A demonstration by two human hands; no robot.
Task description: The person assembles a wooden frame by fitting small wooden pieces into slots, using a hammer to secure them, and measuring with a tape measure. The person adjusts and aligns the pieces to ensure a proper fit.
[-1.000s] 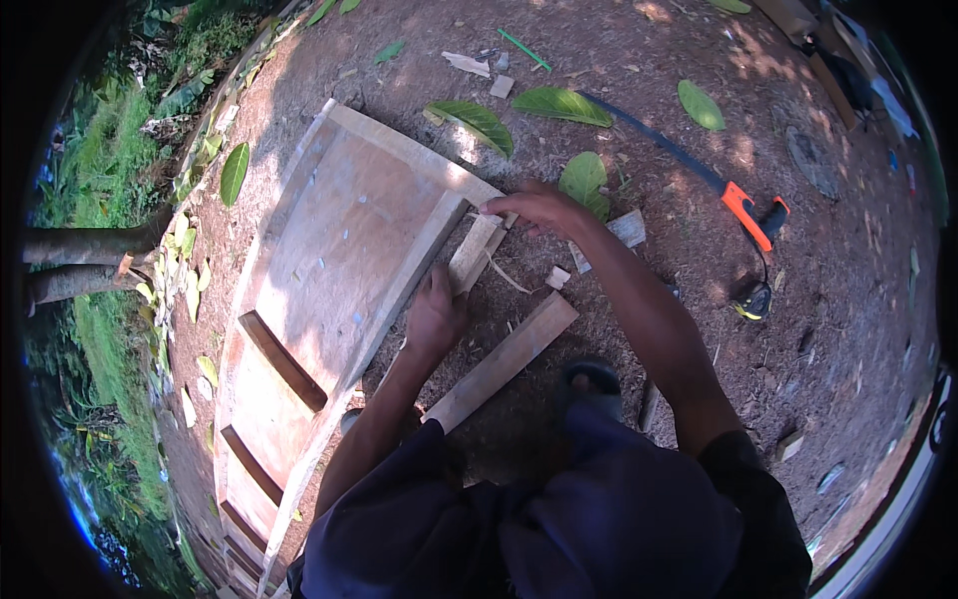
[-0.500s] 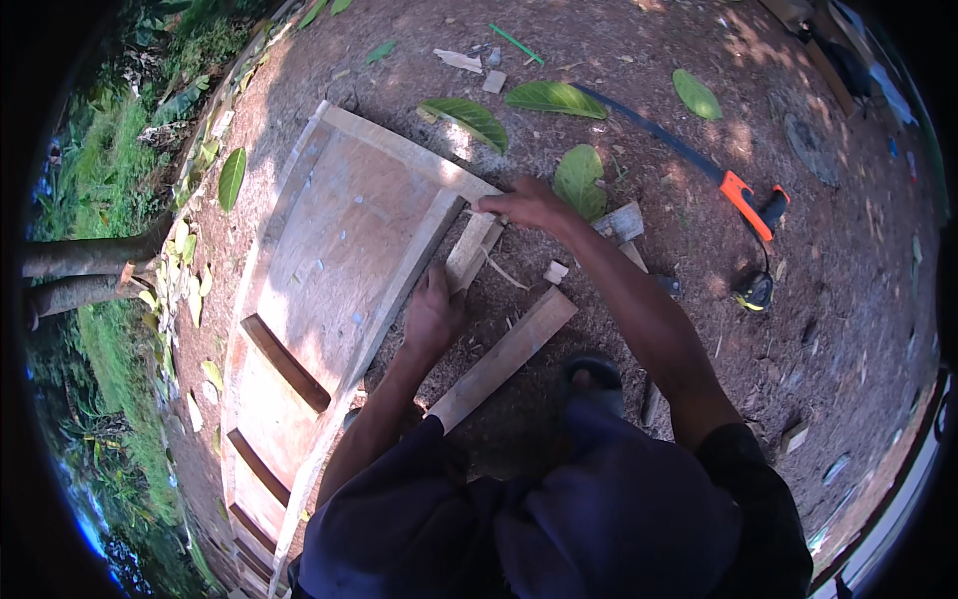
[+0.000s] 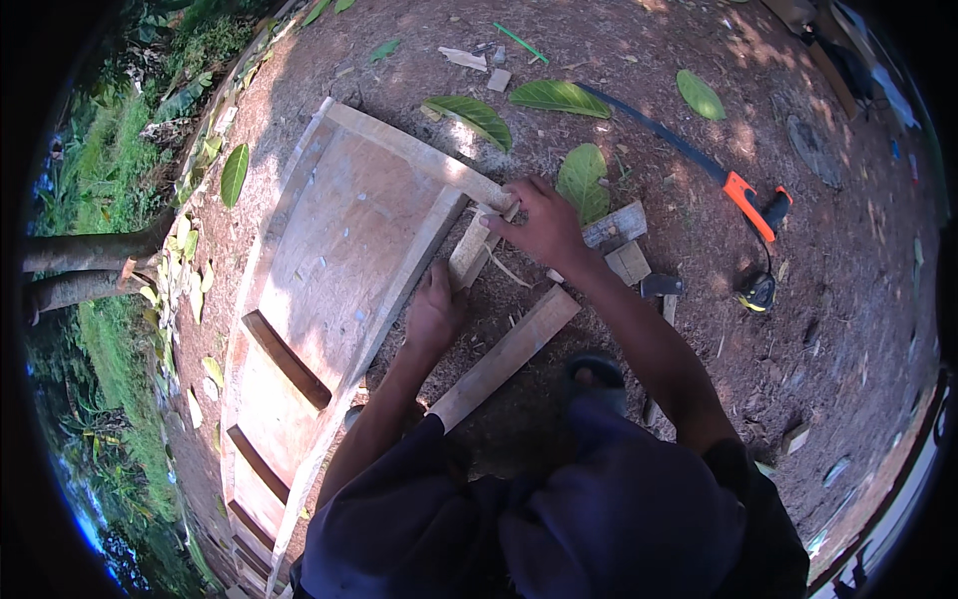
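Observation:
A long wooden frame with a panel (image 3: 334, 210) lies on the ground at the left, several crosspieces along it. Against its near right corner is a short wood block (image 3: 471, 250). My left hand (image 3: 435, 314) is closed around the block's lower end, beside the frame's side rail (image 3: 419, 245). At the upper end, my right hand (image 3: 547, 232) pinches the block with thumb and fingers, close to the tip of the frame's end rail (image 3: 477, 186). A thin curled wood strip (image 3: 509, 268) sticks out beside the block.
A loose plank (image 3: 504, 359) lies between the frame and my foot (image 3: 596, 374). On the right are a handsaw (image 3: 743, 205) with an orange handle, a tape measure (image 3: 758, 292), wood offcuts (image 3: 627, 262) and a dark metal tool head (image 3: 661, 287). Large leaves (image 3: 584, 180) dot the dirt.
My right hand has turned and shifted slightly right, its thumb now on the block's upper end. My left hand stays on the block. More offcuts show beside my right forearm.

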